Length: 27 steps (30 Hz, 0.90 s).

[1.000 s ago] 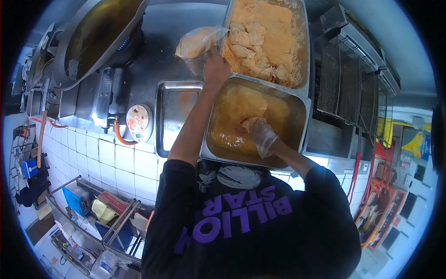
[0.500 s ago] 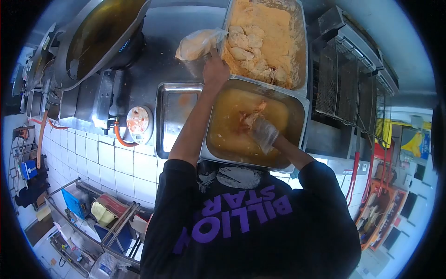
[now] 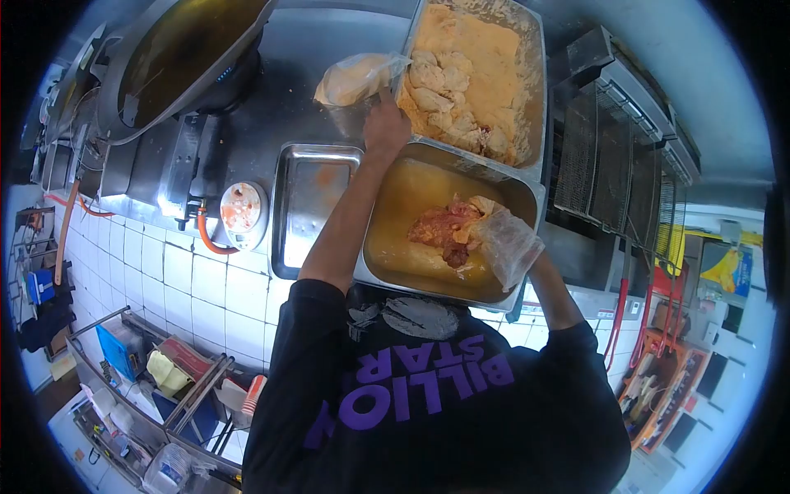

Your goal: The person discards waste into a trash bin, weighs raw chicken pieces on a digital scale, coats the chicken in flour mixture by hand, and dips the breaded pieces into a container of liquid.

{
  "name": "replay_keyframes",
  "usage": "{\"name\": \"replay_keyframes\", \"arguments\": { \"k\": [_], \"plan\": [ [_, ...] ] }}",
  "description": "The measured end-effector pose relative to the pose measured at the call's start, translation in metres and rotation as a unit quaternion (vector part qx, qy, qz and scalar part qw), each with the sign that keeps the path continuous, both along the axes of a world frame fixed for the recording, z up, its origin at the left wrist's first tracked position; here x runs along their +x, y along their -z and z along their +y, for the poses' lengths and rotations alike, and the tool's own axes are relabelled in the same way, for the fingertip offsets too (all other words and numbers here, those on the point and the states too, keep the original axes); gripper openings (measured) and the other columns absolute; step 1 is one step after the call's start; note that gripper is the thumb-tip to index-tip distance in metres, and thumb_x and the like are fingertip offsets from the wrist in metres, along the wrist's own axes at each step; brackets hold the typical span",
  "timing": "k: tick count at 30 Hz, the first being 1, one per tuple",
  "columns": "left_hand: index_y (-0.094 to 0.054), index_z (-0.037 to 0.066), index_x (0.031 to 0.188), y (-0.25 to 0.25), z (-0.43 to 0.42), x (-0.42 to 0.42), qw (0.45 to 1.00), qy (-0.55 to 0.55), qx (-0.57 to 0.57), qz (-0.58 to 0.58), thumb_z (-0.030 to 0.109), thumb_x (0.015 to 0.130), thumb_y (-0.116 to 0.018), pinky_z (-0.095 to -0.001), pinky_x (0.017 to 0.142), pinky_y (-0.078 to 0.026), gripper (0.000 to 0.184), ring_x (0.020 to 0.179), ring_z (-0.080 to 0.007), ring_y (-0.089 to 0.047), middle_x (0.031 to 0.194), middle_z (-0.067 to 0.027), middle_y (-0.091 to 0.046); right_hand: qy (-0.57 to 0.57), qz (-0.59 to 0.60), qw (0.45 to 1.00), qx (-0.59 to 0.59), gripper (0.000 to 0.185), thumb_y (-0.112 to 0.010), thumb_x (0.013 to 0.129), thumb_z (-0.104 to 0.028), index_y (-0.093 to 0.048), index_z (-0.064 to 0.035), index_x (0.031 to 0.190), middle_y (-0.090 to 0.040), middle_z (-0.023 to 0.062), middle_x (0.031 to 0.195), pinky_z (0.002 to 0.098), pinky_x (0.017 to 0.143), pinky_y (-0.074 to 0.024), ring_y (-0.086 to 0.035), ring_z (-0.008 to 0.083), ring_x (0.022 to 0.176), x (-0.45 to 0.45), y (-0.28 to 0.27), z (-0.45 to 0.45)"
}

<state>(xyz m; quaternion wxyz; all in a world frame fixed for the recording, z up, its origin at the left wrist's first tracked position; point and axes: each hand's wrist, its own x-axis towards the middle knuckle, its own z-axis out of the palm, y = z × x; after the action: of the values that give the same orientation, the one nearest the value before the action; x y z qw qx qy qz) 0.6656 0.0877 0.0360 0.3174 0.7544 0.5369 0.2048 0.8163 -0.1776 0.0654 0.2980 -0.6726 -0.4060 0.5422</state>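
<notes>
My left hand [image 3: 387, 125], bare, is at the corner of the breading pan [image 3: 536, 123], one finger pointing at the clear bag [image 3: 352, 81] of pale orange contents; its other fingers are hard to see. A loose clear plastic glove covers my right hand [image 3: 504, 240], which grips raw reddish meat [image 3: 448, 230] over the metal pan of yellowish liquid [image 3: 395, 198]. Part of the meat hangs down to the liquid. Coated pieces [image 3: 436, 90] lie in orange powder in the breading pan.
A shallow metal tray [image 3: 284, 206] and a stained round scale [image 3: 242, 210] are on the left. Beyond them is a large wok of oil [image 3: 177, 62]. Wire baskets [image 3: 605, 148] hang at right. Shelves [image 3: 177, 383] stand lower left.
My right hand has moved up and to the right, lifting the meat, which was mostly under the liquid before. My left hand and the bag keep their places beside the pan.
</notes>
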Motion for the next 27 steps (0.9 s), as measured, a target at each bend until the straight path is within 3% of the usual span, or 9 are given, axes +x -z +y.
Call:
{"name": "replay_keyframes", "arguments": {
  "k": [4,5,14,17,20,24,26,27],
  "plan": [
    [-0.029,0.001,0.128,0.001,0.0,0.0,1.0,0.004,0.01,0.01,0.012,0.079,-0.053,-0.0509,0.08,-0.048,0.056,0.088,-0.0438,-0.06,0.094,-0.0281,-0.06,0.037,0.027,0.999,-0.012,0.044,-0.06,0.084,-0.016,-0.047,-0.003,0.124,-0.061,0.0097,0.104,0.0301,0.078,-0.0493,-0.059,0.0168,0.092,0.005,0.012,-0.007],
    [-0.029,0.001,0.129,0.001,0.001,0.0,1.0,0.004,0.009,0.014,0.013,0.079,-0.053,-0.0507,0.08,-0.048,0.057,0.087,-0.0436,-0.06,0.093,-0.0279,-0.06,-0.04,-0.072,0.997,-0.008,0.046,-0.06,0.085,-0.015,-0.044,-0.003,0.127,-0.06,0.0089,0.107,0.0296,0.08,-0.0492,-0.059,0.0154,0.094,0.002,0.004,-0.003],
    [-0.028,0.001,0.129,-0.002,-0.001,-0.001,1.0,0.004,-0.001,0.007,0.013,0.078,-0.054,-0.0514,0.079,-0.048,0.058,0.087,-0.0431,-0.06,0.093,-0.0279,-0.06,-0.181,-0.219,0.959,0.006,0.037,-0.057,0.083,-0.014,-0.051,-0.002,0.117,-0.061,0.0137,0.105,0.0308,0.078,-0.05,-0.06,0.0209,0.094,-0.016,-0.017,0.012],
    [-0.03,0.001,0.127,0.001,-0.001,0.0,1.0,-0.003,0.015,0.014,0.012,0.078,-0.053,-0.051,0.079,-0.048,0.056,0.087,-0.0428,-0.06,0.094,-0.0279,-0.06,-0.283,-0.326,0.902,0.03,0.034,-0.056,0.082,-0.014,-0.053,-0.0016,0.113,-0.061,0.0155,0.105,0.0312,0.077,-0.0503,-0.061,0.023,0.093,-0.032,-0.036,0.023],
    [-0.031,0.001,0.126,-0.002,-0.001,-0.001,1.0,0.001,0.007,0.005,0.011,0.077,-0.053,-0.0512,0.08,-0.047,0.054,0.087,-0.0435,-0.06,0.094,-0.0279,-0.06,-0.391,-0.448,0.804,0.024,0.031,-0.055,0.081,-0.013,-0.055,-0.0011,0.109,-0.061,0.0172,0.104,0.0316,0.076,-0.0506,-0.062,0.0251,0.093,-0.056,-0.049,0.029],
    [-0.033,0.001,0.123,-0.006,-0.002,-0.001,1.0,0.005,-0.019,0.006,0.011,0.077,-0.052,-0.052,0.081,-0.046,0.051,0.089,-0.0447,-0.059,0.094,-0.0285,-0.06,-0.321,-0.473,0.817,-0.078,0.026,-0.054,0.078,-0.013,-0.061,-0.0002,0.1,-0.062,0.0198,0.1,0.0329,0.075,-0.0512,-0.063,0.0287,0.091,-0.07,0.003,0.036],
    [-0.034,0.001,0.123,-0.006,-0.002,-0.001,1.0,-0.004,-0.019,-0.003,0.01,0.076,-0.053,-0.0528,0.082,-0.046,0.051,0.089,-0.0455,-0.059,0.094,-0.029,-0.06,-0.501,-0.488,0.702,-0.137,0.027,-0.056,0.078,-0.015,-0.064,-0.0034,0.101,-0.064,0.0155,0.099,0.0396,0.071,-0.0523,-0.064,0.0321,0.086,-0.074,0.028,0.053],
    [-0.034,0.001,0.123,-0.006,-0.002,-0.001,1.0,-0.004,-0.019,-0.001,0.01,0.076,-0.053,-0.0528,0.082,-0.046,0.051,0.089,-0.0455,-0.059,0.094,-0.029,-0.06,-0.501,-0.487,0.703,-0.137,0.027,-0.056,0.078,-0.015,-0.064,-0.0034,0.101,-0.064,0.0155,0.099,0.0396,0.071,-0.0523,-0.064,0.0321,0.086,-0.076,0.041,0.052]
  ]
}}
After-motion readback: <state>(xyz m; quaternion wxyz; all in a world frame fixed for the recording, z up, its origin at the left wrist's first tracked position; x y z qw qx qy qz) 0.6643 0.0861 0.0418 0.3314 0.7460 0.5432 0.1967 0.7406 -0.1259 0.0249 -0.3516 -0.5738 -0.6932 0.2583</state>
